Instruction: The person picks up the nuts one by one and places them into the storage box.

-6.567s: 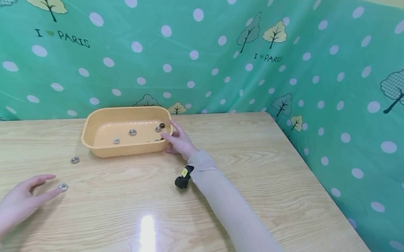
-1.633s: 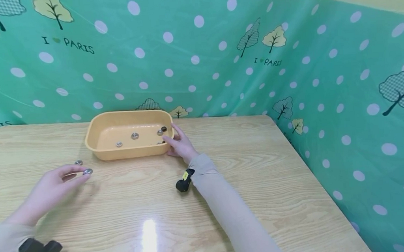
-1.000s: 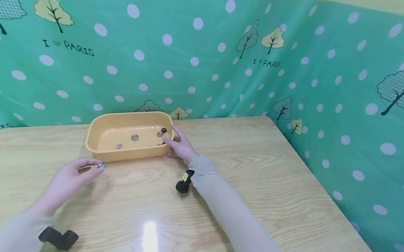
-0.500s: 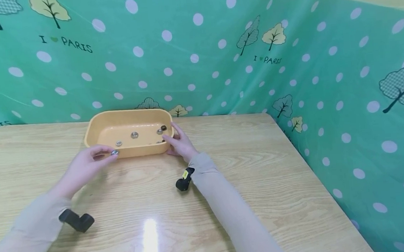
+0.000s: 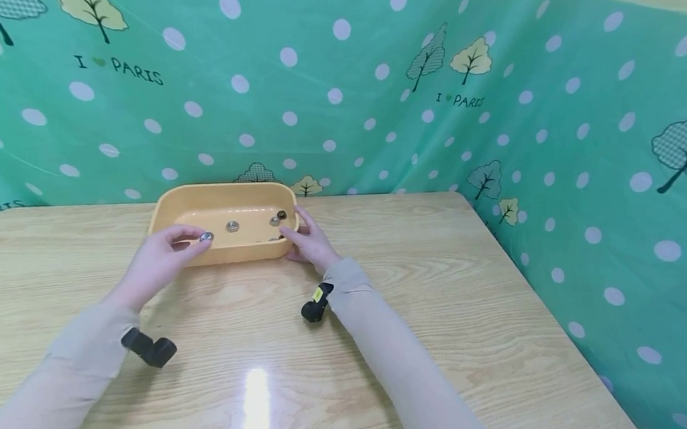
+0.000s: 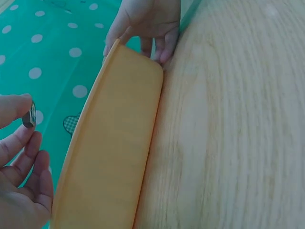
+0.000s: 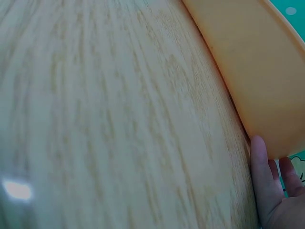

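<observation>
My left hand (image 5: 156,261) pinches a shiny metal nut (image 5: 206,237) between thumb and fingertip, above the left front part of a yellow plastic tray (image 5: 240,253). In the left wrist view the nut (image 6: 29,116) stands on edge beside the tray's outer wall (image 6: 109,124). My right hand (image 5: 314,246) holds the tray's right end, thumb over the front rim and fingers at the side; the right wrist view shows those fingers (image 7: 259,157) against the outer wall. Inside the tray lie several nuts, one near the middle (image 5: 232,226) and others at the right end (image 5: 275,220).
The tray stands near the back edge of a wood-grain table (image 5: 448,314). Behind and to the right hangs a green dotted cloth (image 5: 320,75). A black wrist camera (image 5: 150,347) sits on my left wrist and another (image 5: 316,304) on the right.
My left hand has carried the nut rightward and away from me, from the table to above the tray. A second nut on the table is now out of sight. My right hand stays put.
</observation>
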Available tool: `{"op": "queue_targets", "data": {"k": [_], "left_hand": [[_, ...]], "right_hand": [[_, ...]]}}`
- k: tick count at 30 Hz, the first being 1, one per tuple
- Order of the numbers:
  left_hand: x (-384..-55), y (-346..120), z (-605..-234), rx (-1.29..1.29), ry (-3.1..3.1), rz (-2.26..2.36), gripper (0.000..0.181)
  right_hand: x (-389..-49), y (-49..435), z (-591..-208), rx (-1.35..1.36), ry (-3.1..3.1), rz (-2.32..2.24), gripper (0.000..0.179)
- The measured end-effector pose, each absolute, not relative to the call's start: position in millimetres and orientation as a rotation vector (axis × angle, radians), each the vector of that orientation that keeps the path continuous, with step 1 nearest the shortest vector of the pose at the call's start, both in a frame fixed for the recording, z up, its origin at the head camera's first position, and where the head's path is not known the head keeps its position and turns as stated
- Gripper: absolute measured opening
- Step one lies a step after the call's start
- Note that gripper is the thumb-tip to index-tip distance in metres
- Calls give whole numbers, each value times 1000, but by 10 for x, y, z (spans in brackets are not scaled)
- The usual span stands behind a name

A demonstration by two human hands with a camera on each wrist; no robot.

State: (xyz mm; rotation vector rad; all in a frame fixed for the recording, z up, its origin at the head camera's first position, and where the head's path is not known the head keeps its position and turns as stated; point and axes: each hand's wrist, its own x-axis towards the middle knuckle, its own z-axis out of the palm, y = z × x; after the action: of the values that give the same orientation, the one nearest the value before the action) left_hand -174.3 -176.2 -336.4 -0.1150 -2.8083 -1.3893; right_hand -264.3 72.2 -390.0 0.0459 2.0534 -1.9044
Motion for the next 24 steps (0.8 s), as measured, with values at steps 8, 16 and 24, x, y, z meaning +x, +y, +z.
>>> {"op": "queue_targets", "data": {"k": [8,16,24], "left_hand": [[-1913,-1675,-3384,-111,-2747,-1399,44],[-2034,-1574,-3407,-142,-2688,-1389,36],[-2125,-1492,-3450,-173,-2643,-1338,34]], "right_hand": [[-2652,718,-3917,46,2057,-1911,67],[-2658,722,-3933,60,2052,-1909,69],[-2655,713,-3920,56,2036,-1924,68]]}}
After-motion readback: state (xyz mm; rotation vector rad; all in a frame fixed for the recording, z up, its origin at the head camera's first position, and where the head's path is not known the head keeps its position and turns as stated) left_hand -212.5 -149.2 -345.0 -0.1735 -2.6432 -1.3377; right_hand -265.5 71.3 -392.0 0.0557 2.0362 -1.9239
